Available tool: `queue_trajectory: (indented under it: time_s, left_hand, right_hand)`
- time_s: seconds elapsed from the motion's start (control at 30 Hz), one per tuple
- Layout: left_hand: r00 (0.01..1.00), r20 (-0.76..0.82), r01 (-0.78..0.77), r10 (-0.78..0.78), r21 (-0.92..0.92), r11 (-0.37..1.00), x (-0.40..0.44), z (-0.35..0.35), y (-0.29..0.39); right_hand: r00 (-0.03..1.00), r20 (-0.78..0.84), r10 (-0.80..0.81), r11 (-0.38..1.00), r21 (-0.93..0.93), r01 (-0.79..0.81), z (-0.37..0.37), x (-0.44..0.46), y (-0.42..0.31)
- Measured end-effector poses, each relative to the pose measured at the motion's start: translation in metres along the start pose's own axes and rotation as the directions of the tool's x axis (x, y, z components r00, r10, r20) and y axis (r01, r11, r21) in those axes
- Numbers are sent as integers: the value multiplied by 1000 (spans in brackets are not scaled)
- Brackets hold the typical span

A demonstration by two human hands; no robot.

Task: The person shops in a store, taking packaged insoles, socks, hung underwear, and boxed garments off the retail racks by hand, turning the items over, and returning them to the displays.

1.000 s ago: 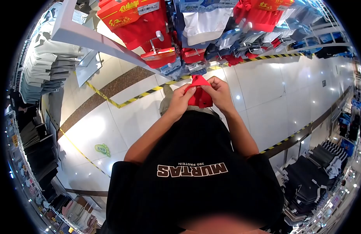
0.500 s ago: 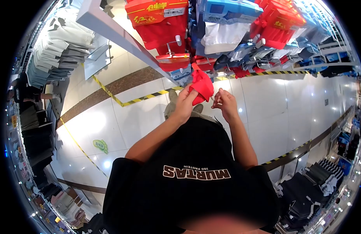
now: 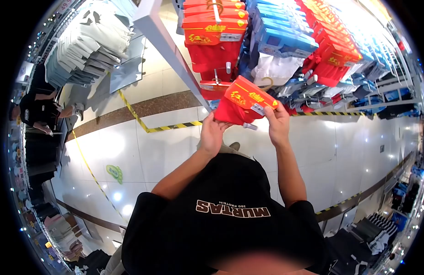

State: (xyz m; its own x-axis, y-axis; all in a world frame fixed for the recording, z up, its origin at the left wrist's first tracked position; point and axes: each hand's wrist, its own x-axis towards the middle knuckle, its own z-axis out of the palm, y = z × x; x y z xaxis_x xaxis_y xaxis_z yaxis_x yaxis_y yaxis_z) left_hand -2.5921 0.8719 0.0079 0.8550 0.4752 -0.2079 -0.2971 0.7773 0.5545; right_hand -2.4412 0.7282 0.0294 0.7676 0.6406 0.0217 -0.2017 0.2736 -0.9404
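Both hands hold what looks like a pair of red underwear [image 3: 228, 113], hung under a red and yellow header card [image 3: 251, 97] with a tan hook on top and a barcode label. My left hand [image 3: 213, 136] grips the fabric at its lower left, with some fingers hidden underneath. At the card's right end, my right hand [image 3: 278, 124] pinches the edge, thumb on the front. The card is tilted down to the right. A pale rack prong end [image 3: 250, 126] shows just below the fabric. Behind, similar red packs [image 3: 214, 31] hang on the rack.
Blue-carded packs [image 3: 285, 42] and more red ones fill the rack ahead, beside its grey post [image 3: 164, 43]. Yellow-black tape [image 3: 175, 126] marks the floor. Pale trousers [image 3: 90, 43] hang at left, where a person in black [image 3: 40, 110] stands. Dark clothes hang at lower right.
The red card now shows between my hands, with the fabric spread below it. My right hand has closed on the card; before, it was apart from the garment. The view has shifted slightly.
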Motion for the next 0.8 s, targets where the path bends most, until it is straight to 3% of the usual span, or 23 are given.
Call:
queue_trajectory:
  time_s: [0.1,0.23,0.37,0.5,0.6,0.7,0.8]
  left_hand:
    - [985,-83,-98,148,437,894,6,0,-4]
    - [970,-72,-149,231,575,804,20,11,16]
    - [942,-50,-276,332,446,851,24,33,45]
    - [938,-47,-266,344,540,799,34,6,43]
    - [856,-20,-258,516,849,461,47,-21,36]
    - [647,386,-338,658,918,-207,63,-36,43]
    - [705,489,-340,514,869,-361,81,-45,45]
  right_hand:
    - [990,100,-97,992,-68,104,20,25,-28]
    - [968,169,-184,977,-78,199,54,59,-58]
    - [951,146,-273,962,48,268,83,91,-82]
    - [914,222,-338,938,5,346,97,118,-89]
    - [933,235,-273,948,-97,302,96,125,-77]
    - [933,227,-278,941,-132,312,90,127,-58]
    - [961,220,-170,963,-168,209,82,106,-48]
